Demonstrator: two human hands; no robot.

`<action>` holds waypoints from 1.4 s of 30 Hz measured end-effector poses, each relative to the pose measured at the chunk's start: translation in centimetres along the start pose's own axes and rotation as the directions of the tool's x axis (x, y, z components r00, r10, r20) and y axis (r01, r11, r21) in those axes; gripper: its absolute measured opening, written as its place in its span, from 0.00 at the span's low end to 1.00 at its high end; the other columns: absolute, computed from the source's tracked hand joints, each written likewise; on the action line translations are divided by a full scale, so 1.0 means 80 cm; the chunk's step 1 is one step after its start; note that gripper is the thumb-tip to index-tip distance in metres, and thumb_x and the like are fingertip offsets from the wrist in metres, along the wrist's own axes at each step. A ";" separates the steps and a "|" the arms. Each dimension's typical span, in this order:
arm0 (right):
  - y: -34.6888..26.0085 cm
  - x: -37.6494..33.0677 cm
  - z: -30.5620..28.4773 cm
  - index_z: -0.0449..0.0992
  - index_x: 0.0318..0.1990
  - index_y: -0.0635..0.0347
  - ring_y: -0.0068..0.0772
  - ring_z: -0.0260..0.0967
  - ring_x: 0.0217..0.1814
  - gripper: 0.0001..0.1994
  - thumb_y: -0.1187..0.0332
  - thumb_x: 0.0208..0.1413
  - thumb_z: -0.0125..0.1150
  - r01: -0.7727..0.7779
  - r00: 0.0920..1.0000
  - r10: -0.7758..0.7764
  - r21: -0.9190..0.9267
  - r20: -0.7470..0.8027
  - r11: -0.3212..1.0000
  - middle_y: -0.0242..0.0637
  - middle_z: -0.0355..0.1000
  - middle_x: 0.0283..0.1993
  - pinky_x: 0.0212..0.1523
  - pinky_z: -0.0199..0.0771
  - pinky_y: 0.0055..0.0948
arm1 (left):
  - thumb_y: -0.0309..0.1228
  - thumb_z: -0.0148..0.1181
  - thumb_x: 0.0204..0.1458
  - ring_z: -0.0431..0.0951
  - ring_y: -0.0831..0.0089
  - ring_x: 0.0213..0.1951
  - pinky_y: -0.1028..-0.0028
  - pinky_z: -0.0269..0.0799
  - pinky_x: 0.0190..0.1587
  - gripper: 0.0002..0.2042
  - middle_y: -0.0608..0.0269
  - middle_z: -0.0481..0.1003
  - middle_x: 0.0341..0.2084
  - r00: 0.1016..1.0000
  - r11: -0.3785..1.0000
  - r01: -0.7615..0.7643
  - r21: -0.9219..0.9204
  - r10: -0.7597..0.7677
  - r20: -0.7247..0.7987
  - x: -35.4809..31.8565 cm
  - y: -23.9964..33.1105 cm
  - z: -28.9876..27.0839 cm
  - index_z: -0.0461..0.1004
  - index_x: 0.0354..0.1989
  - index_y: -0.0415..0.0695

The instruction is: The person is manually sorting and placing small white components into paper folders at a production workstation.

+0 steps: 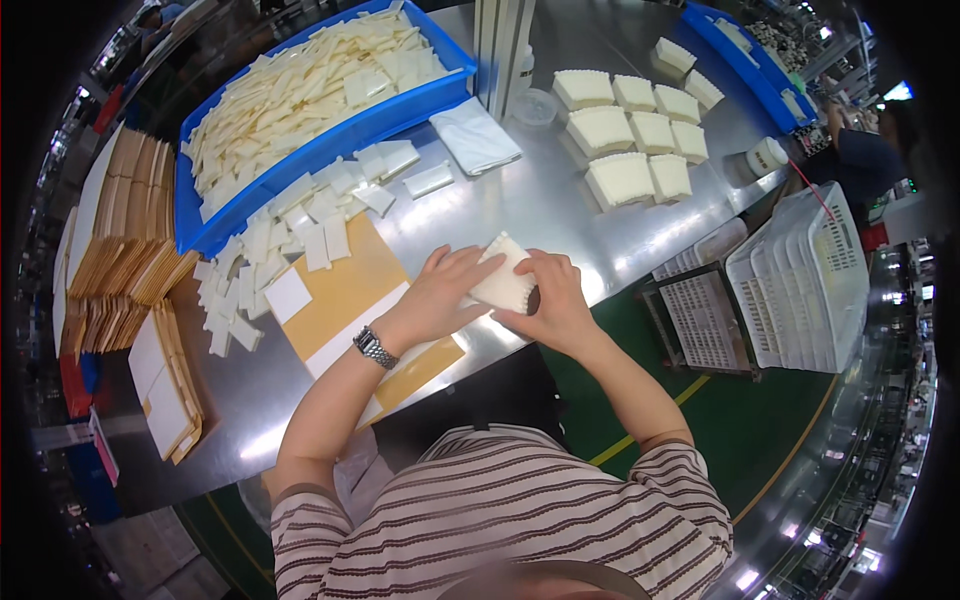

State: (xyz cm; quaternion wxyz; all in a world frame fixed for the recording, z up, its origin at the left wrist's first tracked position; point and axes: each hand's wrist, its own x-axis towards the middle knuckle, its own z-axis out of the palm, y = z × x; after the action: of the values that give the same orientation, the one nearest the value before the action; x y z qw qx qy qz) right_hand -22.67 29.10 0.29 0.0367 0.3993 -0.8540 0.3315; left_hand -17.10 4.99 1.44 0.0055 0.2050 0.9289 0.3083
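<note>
Between my two hands is a white, block-like stack with scalloped edges (503, 279), held just above the front edge of the metal table. My left hand (445, 290), with a metal watch on its wrist, has its fingers laid over the stack's left side. My right hand (550, 300) pinches its right side, thumb below and fingers above. Similar cream-white scalloped stacks (600, 132) stand in rows at the far right of the table. To the left of my hands, loose flat white pieces (337, 238) lie partly over a tan cardboard sheet (365, 262).
A large blue tray (330, 140) heaped with cream-white strips fills the back left. Stacked brown cartons or folders (125, 220) stand at the left edge. A folded white cloth (475, 135) lies near a metal post (500, 55). White plastic baskets (800, 280) stand at the right.
</note>
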 end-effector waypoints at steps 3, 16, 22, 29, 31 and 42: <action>0.024 0.010 0.001 0.66 0.58 0.60 0.55 0.62 0.61 0.36 0.57 0.43 0.77 -0.161 0.979 0.155 -0.038 -0.134 0.986 0.50 0.67 0.62 0.59 0.61 0.50 | 0.34 0.67 0.54 0.64 0.52 0.69 0.53 0.53 0.73 0.35 0.48 0.68 0.65 0.989 0.999 0.020 -0.043 -0.026 -0.146 0.000 0.010 -0.002 0.63 0.72 0.48; 0.082 0.036 -0.006 0.63 0.67 0.65 0.63 0.55 0.74 0.46 0.48 0.46 0.78 -0.288 0.914 0.227 -0.143 -0.337 0.947 0.59 0.59 0.71 0.72 0.55 0.54 | 0.26 0.70 0.53 0.74 0.51 0.59 0.58 0.69 0.63 0.22 0.51 0.75 0.57 0.898 0.987 0.136 -0.084 -0.159 -0.410 -0.133 0.038 -0.010 0.75 0.57 0.42; 0.011 0.051 0.007 0.72 0.56 0.62 0.58 0.58 0.70 0.24 0.68 0.52 0.73 -0.088 0.870 -0.005 -0.166 -0.493 0.982 0.51 0.67 0.66 0.71 0.55 0.50 | 0.27 0.68 0.55 0.67 0.46 0.66 0.53 0.63 0.68 0.23 0.46 0.69 0.63 0.731 0.906 0.423 0.014 -0.332 -0.596 -0.217 0.024 0.016 0.74 0.61 0.43; -0.122 0.123 0.129 0.77 0.44 0.61 0.52 0.69 0.64 0.11 0.82 0.54 0.61 0.105 0.939 -0.277 0.596 0.204 0.796 0.45 0.73 0.59 0.63 0.71 0.41 | 0.38 0.64 0.60 0.61 0.47 0.72 0.47 0.51 0.73 0.25 0.47 0.65 0.68 0.750 0.840 0.539 0.064 -0.444 -0.490 -0.254 0.047 0.025 0.72 0.65 0.47; -0.141 0.149 0.174 0.78 0.44 0.61 0.53 0.67 0.66 0.13 0.84 0.52 0.58 0.305 0.854 -0.485 0.576 0.187 0.759 0.44 0.73 0.61 0.66 0.69 0.43 | 0.38 0.65 0.59 0.61 0.47 0.71 0.47 0.51 0.73 0.25 0.47 0.65 0.68 0.764 0.857 0.513 0.045 -0.433 -0.479 -0.255 0.053 0.028 0.73 0.65 0.47; -0.185 0.220 0.265 0.81 0.48 0.58 0.48 0.74 0.50 0.12 0.63 0.66 0.55 0.237 0.847 -0.425 0.488 0.320 0.840 0.40 0.80 0.49 0.55 0.73 0.43 | 0.39 0.65 0.59 0.62 0.48 0.70 0.49 0.52 0.73 0.24 0.49 0.67 0.66 0.801 0.890 0.454 0.042 -0.388 -0.455 -0.267 0.059 0.032 0.74 0.64 0.48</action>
State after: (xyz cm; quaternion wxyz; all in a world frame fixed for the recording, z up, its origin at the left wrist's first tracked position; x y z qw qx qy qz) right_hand -19.88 -1.91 -2.47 -0.1771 0.6031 -0.6627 0.4070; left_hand 4.62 1.69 -0.42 -0.1487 -0.0811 0.9488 0.2666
